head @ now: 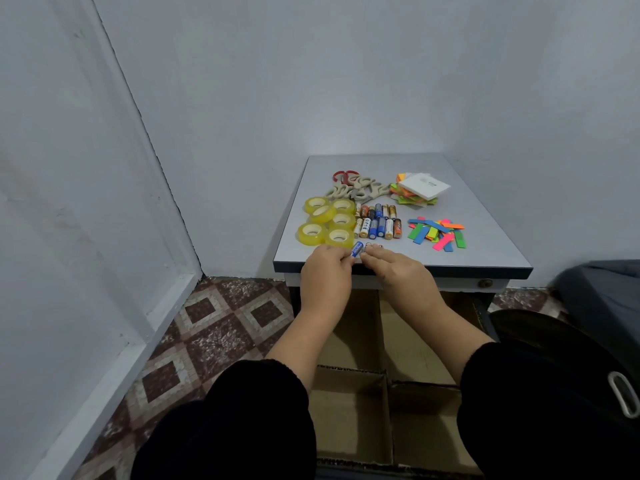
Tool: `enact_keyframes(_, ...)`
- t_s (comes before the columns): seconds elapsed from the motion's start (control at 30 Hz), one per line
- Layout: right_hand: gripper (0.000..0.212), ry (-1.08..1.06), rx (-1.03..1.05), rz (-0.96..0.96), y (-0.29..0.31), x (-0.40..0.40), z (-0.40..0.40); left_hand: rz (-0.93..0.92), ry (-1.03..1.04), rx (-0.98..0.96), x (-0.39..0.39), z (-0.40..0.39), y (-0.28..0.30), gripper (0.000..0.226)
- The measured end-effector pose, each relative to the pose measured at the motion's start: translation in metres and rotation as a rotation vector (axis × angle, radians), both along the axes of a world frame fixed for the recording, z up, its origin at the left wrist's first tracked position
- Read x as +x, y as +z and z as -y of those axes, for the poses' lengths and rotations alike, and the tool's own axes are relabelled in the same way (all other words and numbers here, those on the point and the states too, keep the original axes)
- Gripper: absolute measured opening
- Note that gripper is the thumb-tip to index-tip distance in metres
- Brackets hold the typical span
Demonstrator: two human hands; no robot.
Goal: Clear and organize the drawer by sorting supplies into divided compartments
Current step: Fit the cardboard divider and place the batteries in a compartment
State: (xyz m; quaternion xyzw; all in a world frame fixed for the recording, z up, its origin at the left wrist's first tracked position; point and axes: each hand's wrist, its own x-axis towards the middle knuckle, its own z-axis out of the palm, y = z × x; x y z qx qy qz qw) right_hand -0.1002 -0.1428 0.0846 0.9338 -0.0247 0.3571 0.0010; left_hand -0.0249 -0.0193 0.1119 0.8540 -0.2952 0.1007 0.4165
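My left hand pinches a blue battery at the front edge of the grey tabletop. My right hand lies beside it, its fingertips on small metal clips. Behind them lie several batteries in two rows, several yellow tape rolls, scissors, coloured paper strips and a stack of sticky notes with a white pad. Below my arms the pulled-out drawer shows bare cardboard compartments.
Walls close in behind and to the left of the small table. A patterned tile floor lies at the left. A dark seat and a black bag with a metal ring stand at the right. The drawer knob sits under the table edge.
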Motion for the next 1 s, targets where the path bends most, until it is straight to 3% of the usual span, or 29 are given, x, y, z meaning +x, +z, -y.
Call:
enact_keyframes(0.43,0.058,-0.014,0.065,0.004,0.000,-0.010,-0.007,-0.117,-0.013,-0.167,-0.005,-0.005,0.002,0.020)
enact_keyframes(0.57,0.049,-0.008,0.113,0.068,0.002,-0.024,-0.019,-0.178,0.000,-0.198,-0.012,-0.017,0.004,0.020)
enact_keyframes(0.77,0.033,0.165,0.341,0.061,-0.011,-0.074,-0.049,-0.426,-0.065,-0.248,-0.035,-0.069,-0.002,0.015)
enact_keyframes(0.87,0.032,0.272,0.384,-0.130,-0.028,-0.104,-0.062,-0.556,-0.097,-0.217,-0.040,-0.098,-0.015,0.017)
enact_keyframes(0.93,0.037,0.338,0.465,-0.435,-0.033,-0.114,-0.071,-0.615,-0.111,-0.139,-0.042,-0.110,-0.025,0.021)
enact_keyframes(1.0,0.040,0.353,0.367,-0.739,-0.038,-0.111,-0.079,-0.657,-0.145,-0.063,-0.043,-0.117,-0.035,0.020)
